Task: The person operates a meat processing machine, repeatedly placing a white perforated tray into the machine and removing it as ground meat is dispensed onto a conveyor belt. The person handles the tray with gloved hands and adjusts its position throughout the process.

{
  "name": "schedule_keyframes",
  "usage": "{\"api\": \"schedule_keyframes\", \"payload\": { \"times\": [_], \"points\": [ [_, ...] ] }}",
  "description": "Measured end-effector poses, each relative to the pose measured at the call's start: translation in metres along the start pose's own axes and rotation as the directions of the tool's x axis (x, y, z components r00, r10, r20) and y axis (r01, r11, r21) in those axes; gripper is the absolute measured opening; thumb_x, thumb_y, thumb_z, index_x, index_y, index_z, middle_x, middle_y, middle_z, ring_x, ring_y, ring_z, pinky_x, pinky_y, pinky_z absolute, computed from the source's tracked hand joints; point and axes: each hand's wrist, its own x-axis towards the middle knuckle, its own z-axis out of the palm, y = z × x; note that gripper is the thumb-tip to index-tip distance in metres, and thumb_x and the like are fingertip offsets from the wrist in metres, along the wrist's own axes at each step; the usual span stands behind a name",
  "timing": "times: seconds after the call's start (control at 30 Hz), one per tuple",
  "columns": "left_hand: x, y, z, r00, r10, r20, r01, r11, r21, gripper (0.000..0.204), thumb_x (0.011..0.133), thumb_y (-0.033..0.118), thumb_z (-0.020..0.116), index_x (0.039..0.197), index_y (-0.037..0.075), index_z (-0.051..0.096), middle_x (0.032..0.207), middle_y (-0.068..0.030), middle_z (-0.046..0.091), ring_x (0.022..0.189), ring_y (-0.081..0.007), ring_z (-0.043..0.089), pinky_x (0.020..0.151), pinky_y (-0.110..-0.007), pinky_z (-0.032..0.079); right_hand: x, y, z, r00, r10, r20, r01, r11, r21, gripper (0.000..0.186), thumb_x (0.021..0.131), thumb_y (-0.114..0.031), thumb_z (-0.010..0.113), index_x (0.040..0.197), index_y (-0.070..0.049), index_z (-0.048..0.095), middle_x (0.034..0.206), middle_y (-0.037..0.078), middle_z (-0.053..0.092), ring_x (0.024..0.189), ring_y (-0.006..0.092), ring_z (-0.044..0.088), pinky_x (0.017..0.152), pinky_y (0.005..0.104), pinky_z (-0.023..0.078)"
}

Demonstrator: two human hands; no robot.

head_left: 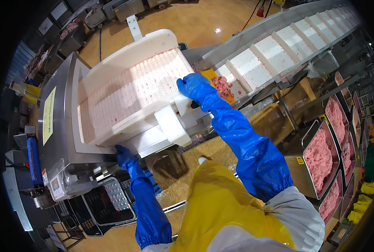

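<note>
From where I stand, the worker leans over a white textured conveyor belt (136, 84) flecked with pink scraps, which lies right in front between raised side guards, running out of a steel housing (63, 126). The right hand (193, 84), blue-gloved, is curled at the belt's discharge end; whether its fingers pinch anything I can't tell. The left hand (126, 158) is at the lower edge of the housing, fingers bent, its grip hidden from me.

To work well here, I'd keep the right fingers clear of the belt's turning edge, use the left only for steadying, and keep the loose blue sleeves from snagging.

Beyond the belt end, pink meat pieces (223, 86) sit on an orange-yellow chute (209, 74) at the foot of a flighted incline conveyor (258, 65), its panels merely speckled. To the right, a steel tub (295, 170) is heaped with ground meat (318, 158), others filled alongside. At lower left, a black crate (97, 210) holds a studded, pale sheet (116, 196).
</note>
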Motion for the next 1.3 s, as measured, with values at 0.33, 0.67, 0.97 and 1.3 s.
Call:
{"api": "schedule_keyframes", "payload": {
  "times": [0.33, 0.67, 0.97, 1.3],
  "points": [
    [0.002, 0.009, 0.003, 0.998, 0.048, -0.046, -0.049, 0.998, -0.035, 0.074, 0.098, 0.064, 0.03, 0.098, 0.004, 0.074, 0.094, -0.0222, 0.072, 0.09, -0.0472, 0.067, 0.078, -0.054, 0.053, -0.009, -0.005, -0.015, 1.0, -0.004, -0.013, 0.006, 0.995, 0.095, 0.048, 0.093, -0.043, 0.049, 0.093, -0.002, 0.074, 0.094, 0.023, 0.07, 0.077, 0.0418, 0.069, 0.077, 0.05, 0.056],
    [0.003, 0.024, -0.004, 0.981, -0.191, -0.011, 0.192, 0.981, 0.026, 0.07, 0.098, 0.061, 0.03, 0.113, 0.007, 0.073, 0.105, -0.0237, 0.071, 0.096, -0.0468, 0.067, 0.084, -0.054, 0.052, 0.027, 0.034, 0.003, 0.976, -0.208, 0.061, 0.191, 0.959, 0.21, 0.049, 0.089, -0.047, 0.054, 0.081, -0.003, 0.073, 0.086, 0.023, 0.068, 0.083, 0.0457, 0.064, 0.079, 0.0526, 0.051],
    [0.005, 0.005, 0.017, 0.964, -0.209, -0.163, 0.23, 0.965, 0.125, 0.08, 0.098, 0.064, 0.028, 0.1, -0.002, 0.073, 0.094, -0.0268, 0.071, 0.09, -0.0471, 0.066, 0.081, -0.054, 0.052, 0.161, 0.179, 0.041, 0.998, 0.056, -0.012, -0.048, 0.926, 0.375, 0.048, 0.093, -0.046, 0.057, 0.102, -0.001, 0.072, 0.099, 0.022, 0.071, 0.091, 0.0408, 0.068, 0.083, 0.045, 0.052],
    [0.008, -0.007, 0.018, 0.954, -0.239, -0.18, 0.247, 0.969, 0.027, 0.079, 0.094, 0.069, 0.038, 0.103, -0.003, 0.071, 0.099, -0.0263, 0.07, 0.093, -0.0458, 0.065, 0.081, -0.052, 0.051, 0.269, 0.196, 0.097, 0.999, 0.049, 0.008, -0.047, 0.862, 0.504, 0.054, 0.096, -0.05, 0.052, 0.124, -0.006, 0.065, 0.119, 0.018, 0.068, 0.103, 0.0314, 0.067, 0.09, 0.0394, 0.051]
  ]
}}
